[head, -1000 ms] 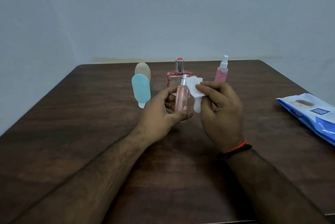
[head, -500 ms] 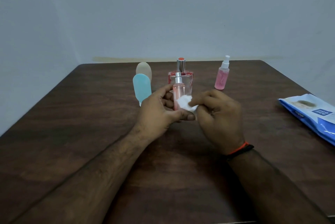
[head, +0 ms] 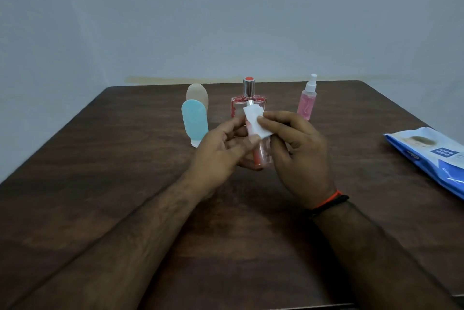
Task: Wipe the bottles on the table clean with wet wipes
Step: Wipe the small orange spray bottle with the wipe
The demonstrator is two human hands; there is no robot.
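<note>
My left hand [head: 221, 149] holds a slim pink spray bottle [head: 259, 156] upright above the middle of the table. My right hand [head: 298, 154] pinches a small white wet wipe [head: 256, 122] against the bottle's upper part, just below its silver nozzle. Behind my hands stand a square red perfume bottle [head: 248, 103] with a silver cap, a light blue tube [head: 194, 121] standing on its cap, a beige tube [head: 198, 95] behind the blue one, and a pink spray bottle [head: 306, 102] with a white pump.
A blue and white pack of wet wipes [head: 431, 154] lies near the right edge of the dark wooden table [head: 100, 171]. A pale wall rises just behind the table's far edge.
The wipe has moved from the bottle's lower part up to its upper part. My left hand has kept its hold on the bottle.
</note>
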